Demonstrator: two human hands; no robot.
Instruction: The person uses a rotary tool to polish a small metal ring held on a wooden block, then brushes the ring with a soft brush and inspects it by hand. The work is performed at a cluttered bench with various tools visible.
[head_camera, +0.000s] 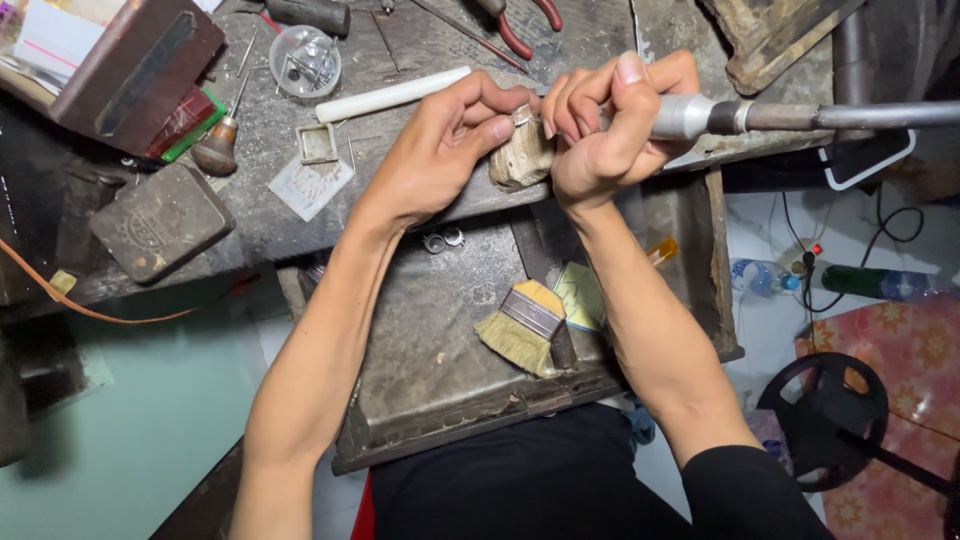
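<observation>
My left hand (447, 140) pinches a small metal piece (523, 115) against the top of a worn wooden bench peg (520, 158) at the bench's front edge. My right hand (608, 125) grips the metal handpiece (690, 116) of a rotary tool, its dark flexible shaft (880, 114) running off to the right. The tool's tip is hidden behind my fingers, right by the small piece. Both hands touch over the peg.
An open metal drawer (430, 350) below holds a flat paintbrush (522, 328) and two small rings (443, 239). On the grey bench (280, 190) lie a white rod (392, 94), red-handled pliers (522, 22), a clear round container (305, 61), a square metal frame (317, 143), an awl (219, 140) and a dark block (160, 221).
</observation>
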